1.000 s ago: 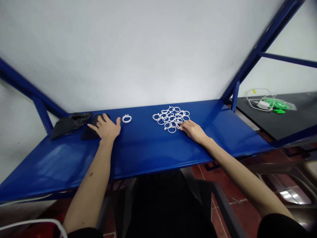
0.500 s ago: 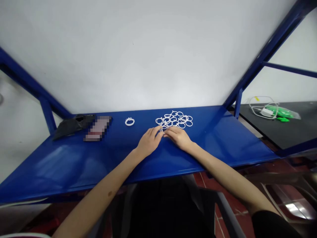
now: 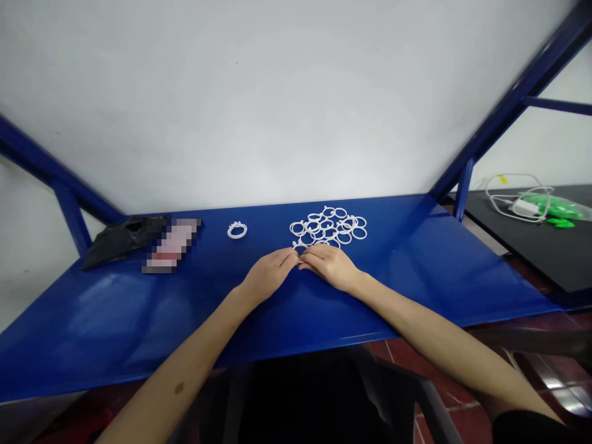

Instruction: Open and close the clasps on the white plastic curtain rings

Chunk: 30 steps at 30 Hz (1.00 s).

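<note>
My left hand (image 3: 272, 271) and my right hand (image 3: 333, 266) meet near the front of a heap of white plastic rings (image 3: 324, 232). Both have closed fingertips, pinching one white ring (image 3: 300, 247) between them from either side. Most of that ring's near edge is hidden by my fingers. The heaped rings look like curtain rings, each with a small knob or eyelet, and they overlap flat on the blue table (image 3: 407, 246). Farther left lies a small stack of similar rings (image 3: 237, 237), lined up together with their knobs toward the wall.
A black plastic bag (image 3: 111, 243) and a blurred-out flat pinkish object (image 3: 176, 242) lie at the table's left. Blue metal bars (image 3: 462, 185) rise at both sides. On a black table (image 3: 531, 246) to the right are a white cable with charger (image 3: 525, 208) and green items in clear plastic.
My hands have drawn slightly toward me, away from the heap, with the ring between their fingers. The view has shifted a little; the heap and the left stack otherwise look the same.
</note>
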Each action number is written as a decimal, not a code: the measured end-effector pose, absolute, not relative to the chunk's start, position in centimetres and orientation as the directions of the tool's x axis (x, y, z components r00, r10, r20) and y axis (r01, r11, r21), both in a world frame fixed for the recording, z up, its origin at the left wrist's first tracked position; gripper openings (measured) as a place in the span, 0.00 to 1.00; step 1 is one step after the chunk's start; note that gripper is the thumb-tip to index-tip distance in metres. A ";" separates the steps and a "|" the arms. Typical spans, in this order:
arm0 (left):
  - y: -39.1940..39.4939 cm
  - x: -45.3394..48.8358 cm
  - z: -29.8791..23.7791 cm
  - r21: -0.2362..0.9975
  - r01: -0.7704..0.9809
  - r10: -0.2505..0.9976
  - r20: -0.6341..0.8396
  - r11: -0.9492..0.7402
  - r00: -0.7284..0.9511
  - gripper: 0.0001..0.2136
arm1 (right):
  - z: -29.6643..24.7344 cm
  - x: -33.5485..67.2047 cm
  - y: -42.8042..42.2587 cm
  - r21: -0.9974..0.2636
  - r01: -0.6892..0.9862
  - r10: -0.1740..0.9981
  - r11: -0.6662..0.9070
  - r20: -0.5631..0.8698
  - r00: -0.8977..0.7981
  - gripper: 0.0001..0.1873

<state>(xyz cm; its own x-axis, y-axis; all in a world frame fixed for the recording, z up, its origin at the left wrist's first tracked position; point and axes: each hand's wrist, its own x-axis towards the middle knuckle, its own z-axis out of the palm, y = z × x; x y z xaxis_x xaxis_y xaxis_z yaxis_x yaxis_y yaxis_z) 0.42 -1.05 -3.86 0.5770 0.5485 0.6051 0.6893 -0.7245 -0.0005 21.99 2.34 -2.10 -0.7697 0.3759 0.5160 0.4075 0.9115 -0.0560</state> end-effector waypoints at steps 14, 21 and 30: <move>0.0 -2.1 -3.1 0.368 0.745 0.775 0.554 -0.556 0.305 0.08 | 0.7 26.5 4.3 -0.290 0.678 0.735 0.675 0.347 -0.583 0.09; -0.3 -2.0 -2.7 0.353 0.749 0.752 0.596 -0.561 0.282 0.08 | -0.4 26.8 4.8 -0.244 0.681 0.723 0.691 0.267 -0.637 0.11; -0.4 -1.7 -3.0 0.324 0.760 0.762 0.561 -0.563 0.325 0.09 | -0.7 25.0 3.2 -0.231 0.595 0.636 0.769 0.370 -0.678 0.08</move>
<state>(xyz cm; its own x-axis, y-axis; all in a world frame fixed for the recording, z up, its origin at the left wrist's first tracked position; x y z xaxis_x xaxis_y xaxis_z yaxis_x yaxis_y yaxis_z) -1.65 -0.41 -3.02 0.3248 0.7616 0.5608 0.7601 -0.5630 0.3244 25.03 3.23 -0.69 -0.6776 0.6355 0.3701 0.5953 0.7695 -0.2315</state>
